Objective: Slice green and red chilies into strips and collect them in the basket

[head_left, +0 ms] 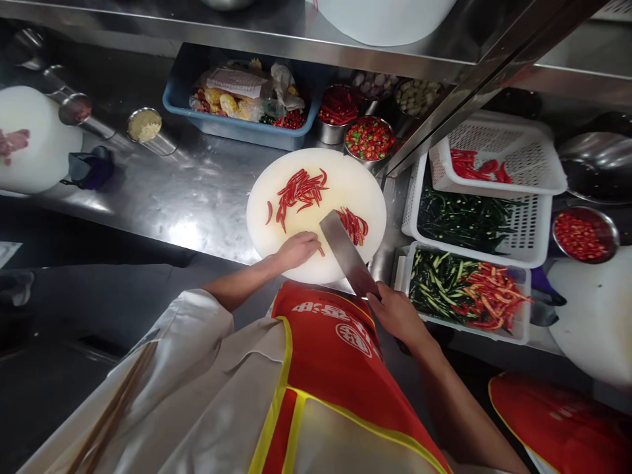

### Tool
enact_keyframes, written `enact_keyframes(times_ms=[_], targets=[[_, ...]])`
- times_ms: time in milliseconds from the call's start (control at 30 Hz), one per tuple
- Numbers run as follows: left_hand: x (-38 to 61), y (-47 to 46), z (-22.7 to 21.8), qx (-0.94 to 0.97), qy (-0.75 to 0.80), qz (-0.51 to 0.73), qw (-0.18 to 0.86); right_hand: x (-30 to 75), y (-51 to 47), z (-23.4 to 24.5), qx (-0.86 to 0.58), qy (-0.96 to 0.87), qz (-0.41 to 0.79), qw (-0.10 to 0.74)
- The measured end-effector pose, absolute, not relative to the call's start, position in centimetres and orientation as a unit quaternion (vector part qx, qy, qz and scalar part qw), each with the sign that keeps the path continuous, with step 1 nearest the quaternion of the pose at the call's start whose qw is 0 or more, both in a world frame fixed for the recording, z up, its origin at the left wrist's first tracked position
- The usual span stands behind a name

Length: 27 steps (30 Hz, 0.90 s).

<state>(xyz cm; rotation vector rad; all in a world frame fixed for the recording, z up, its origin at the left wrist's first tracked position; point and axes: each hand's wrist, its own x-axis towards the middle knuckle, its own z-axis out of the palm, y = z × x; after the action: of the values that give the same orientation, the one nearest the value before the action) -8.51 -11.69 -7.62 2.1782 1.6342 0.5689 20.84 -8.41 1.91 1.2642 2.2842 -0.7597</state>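
Note:
My right hand (397,315) is closed round the handle of a cleaver (347,255), whose blade lies flat over the near part of a round white cutting board (340,178). My left hand (296,250) rests on the board's near edge with fingers curled, pinching a red chilli beside the blade. A loose pile of whole red chillies (300,192) lies in the middle of the board. A smaller bunch of red chillies (354,225) sits just beyond the blade tip.
White perforated baskets (538,227) at right hold red and green chillies; a tray (518,326) below holds cut strips. Steel bowls of chopped chilli (369,138), a blue bin (247,131) and steel cups (148,128) stand behind. Another person's red apron (557,421) shows at lower right.

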Motion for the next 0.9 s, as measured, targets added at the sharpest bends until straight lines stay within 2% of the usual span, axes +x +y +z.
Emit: enact_keyframes(times_ms=[600,733,900], targets=[[-8.5,-11.6,-8.5,0.782,0.542,0.228,0.205,21.5,-6.7,4.2,0.396,0.82,-0.324,0.258],[-8.7,-11.5,-8.9,0.783,0.539,0.228,0.211,19.8,-6.8,2.7,0.399,0.819,-0.32,0.259],[-8.5,-11.5,-8.9,0.79,0.533,0.224,0.202,16.8,-6.4,-0.1,0.43,0.818,-0.316,0.214]])
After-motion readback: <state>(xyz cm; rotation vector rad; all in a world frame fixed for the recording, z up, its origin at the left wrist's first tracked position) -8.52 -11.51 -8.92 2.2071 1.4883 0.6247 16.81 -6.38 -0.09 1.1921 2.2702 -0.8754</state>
